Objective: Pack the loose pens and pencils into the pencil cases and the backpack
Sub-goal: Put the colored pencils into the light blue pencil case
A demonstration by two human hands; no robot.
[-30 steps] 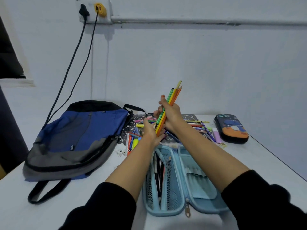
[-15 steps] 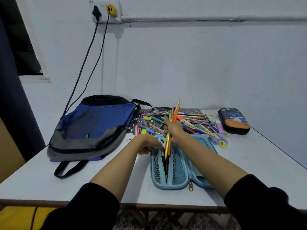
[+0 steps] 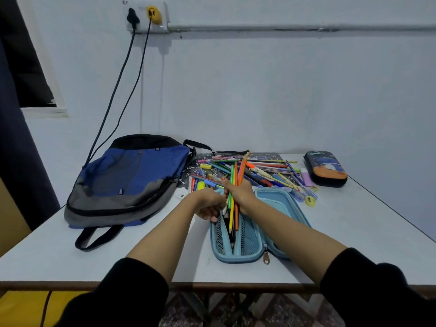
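Lower ends of pencils [image 3: 232, 178] obscured inside pencil case [image 3: 283, 205], backpack [image 3: 132, 175] label unreadable

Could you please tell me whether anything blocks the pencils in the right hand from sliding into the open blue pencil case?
Nothing visible does. The right hand grips the pencils with their lower ends inside the mesh pocket of the blue pencil case; the left hand appears to hold the case's rim beside the pocket's mouth.

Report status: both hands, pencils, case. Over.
Right grip holds pencil bundle, tips down in open blue case. Left grip pinches case's rim. Loose pile behind, nothing blocking.
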